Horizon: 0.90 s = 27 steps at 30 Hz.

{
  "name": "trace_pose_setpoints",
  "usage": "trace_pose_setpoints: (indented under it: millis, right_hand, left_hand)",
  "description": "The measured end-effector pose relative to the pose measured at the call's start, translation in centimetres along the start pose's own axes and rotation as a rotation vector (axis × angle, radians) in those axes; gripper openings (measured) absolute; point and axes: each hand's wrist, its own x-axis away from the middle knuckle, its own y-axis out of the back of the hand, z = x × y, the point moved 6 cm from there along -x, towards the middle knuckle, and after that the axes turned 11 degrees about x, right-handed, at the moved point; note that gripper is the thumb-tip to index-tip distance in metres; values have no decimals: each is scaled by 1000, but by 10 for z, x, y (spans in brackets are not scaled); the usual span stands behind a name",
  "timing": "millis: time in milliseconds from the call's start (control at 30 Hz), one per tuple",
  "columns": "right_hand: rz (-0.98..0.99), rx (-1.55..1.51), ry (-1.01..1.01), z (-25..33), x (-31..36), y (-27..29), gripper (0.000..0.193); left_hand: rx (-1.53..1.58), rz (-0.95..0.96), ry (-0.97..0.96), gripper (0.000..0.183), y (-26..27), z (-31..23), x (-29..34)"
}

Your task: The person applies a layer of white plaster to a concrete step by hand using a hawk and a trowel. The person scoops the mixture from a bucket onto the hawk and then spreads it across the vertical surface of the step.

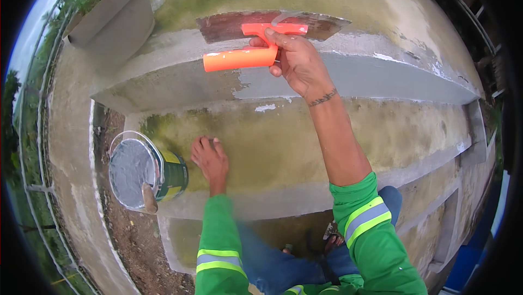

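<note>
My right hand [294, 58] is closed around the orange handle of a finishing trowel [259, 60]. Its wide, smeared metal blade [223, 26] lies along the front edge of the upper concrete step [174, 47]. Part of the riser [348, 74] under that edge is coated smooth grey; the part farther left is bare. On the tread [305, 137] below, my left hand [211, 158] rests with its fingers slightly bent and no tool in it. Left of that hand stands a bucket [171, 172] of grey paste [131, 167], with a wooden-looking tool handle [149, 198] sticking up at its near rim.
A large concrete planter [117, 14] stands at the upper left. A wire fence [32, 186] runs down the left side, beyond a low concrete edge. A strip of soil [133, 246] lies near the bucket. Metal railings [463, 0] stand at the upper right.
</note>
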Motion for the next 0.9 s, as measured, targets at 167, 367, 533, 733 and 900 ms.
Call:
trace_pose_setpoints:
  millis: [167,367,533,733,900]
  right_hand:
    - [42,-74,94,23,45,13,39]
    - [-98,8,-93,-124,55,51,37]
    - [-80,13,-13,-105,16,54,37]
    - [-13,-2,69,-34,18,21,38]
    - [-63,-66,156,-26,43,30,32]
  left_hand:
    - [-9,-28,-44,24,-3,-2,-3]
    - [18,-11,-20,25,-1,-5,-3]
    - [2,8,15,26,-5,-3,-2]
    - [16,1,-6,26,-1,-2,-2]
    - [6,-9,-15,25,-1,-4,-1]
